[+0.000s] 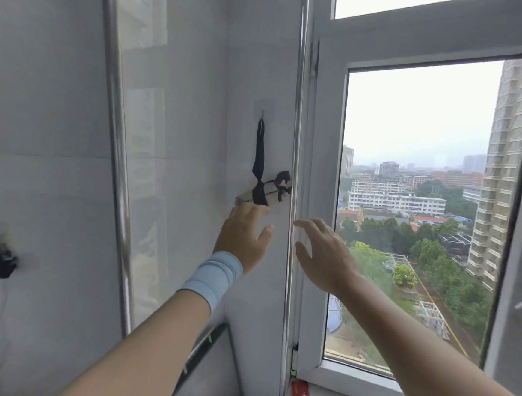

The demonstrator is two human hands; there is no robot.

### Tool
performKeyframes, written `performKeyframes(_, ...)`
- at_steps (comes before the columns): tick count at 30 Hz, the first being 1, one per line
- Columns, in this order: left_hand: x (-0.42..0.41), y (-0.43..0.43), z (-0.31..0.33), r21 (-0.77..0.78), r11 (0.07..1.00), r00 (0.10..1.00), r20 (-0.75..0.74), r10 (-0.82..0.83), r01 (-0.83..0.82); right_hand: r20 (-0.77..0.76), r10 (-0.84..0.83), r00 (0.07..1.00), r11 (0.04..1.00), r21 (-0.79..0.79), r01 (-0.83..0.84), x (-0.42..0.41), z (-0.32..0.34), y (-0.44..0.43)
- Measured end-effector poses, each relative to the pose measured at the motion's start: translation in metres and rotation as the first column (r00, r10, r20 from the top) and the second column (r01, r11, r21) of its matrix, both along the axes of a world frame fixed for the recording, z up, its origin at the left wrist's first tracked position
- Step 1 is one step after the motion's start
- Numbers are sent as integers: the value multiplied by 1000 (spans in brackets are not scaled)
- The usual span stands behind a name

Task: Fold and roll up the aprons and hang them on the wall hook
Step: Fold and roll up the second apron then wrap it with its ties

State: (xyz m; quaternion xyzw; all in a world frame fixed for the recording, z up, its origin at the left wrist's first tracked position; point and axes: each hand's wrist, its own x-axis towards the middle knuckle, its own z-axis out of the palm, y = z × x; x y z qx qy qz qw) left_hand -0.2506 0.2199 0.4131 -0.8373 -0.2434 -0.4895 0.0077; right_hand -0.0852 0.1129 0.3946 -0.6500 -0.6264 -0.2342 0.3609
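A rolled-up light apron (274,195), tied with black straps, hangs by a black loop from a small clear wall hook (263,114) on the white tiled wall. My left hand (244,237), with a light blue wristband, is raised just under the roll, its fingers straight and the fingertips at the roll's lower edge. My right hand (324,256) is lifted to the right of the roll with relaxed, spread fingers and holds nothing.
A metal pipe (294,169) runs down the wall beside the window frame (318,202). Another pipe (116,155) stands to the left. A black plug and cable (1,266) hang at lower left. A red packet (300,394) lies on the sill.
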Motion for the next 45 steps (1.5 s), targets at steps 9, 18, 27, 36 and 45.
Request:
performKeyframes(9, 30, -89, -138, -450, 892, 942, -282, -180, 36, -251, -86, 964, 907, -420, -28, 21, -139, -85)
performKeyframes(18, 59, -176, -294, -710, 668, 811, -515, -277, -223, -285, -216, 934, 577, -809, -113, 53, -309, -174)
performKeyframes(27, 55, -259, -449, -700, 458, 499, -713, -493, -548, -387, -652, 652, 274, -922, -274, 47, -467, -241)
performKeyframes(36, 44, -300, -487, -738, 509, 627, -661, -412, -444, -543, -728, 418, 513, -837, -193, 50, -483, -254)
performKeyframes(45, 51, -309, -468, -905, 263, 788, -421, -450, -333, -886, -462, 46, 860, -460, -222, 30, -431, -269)
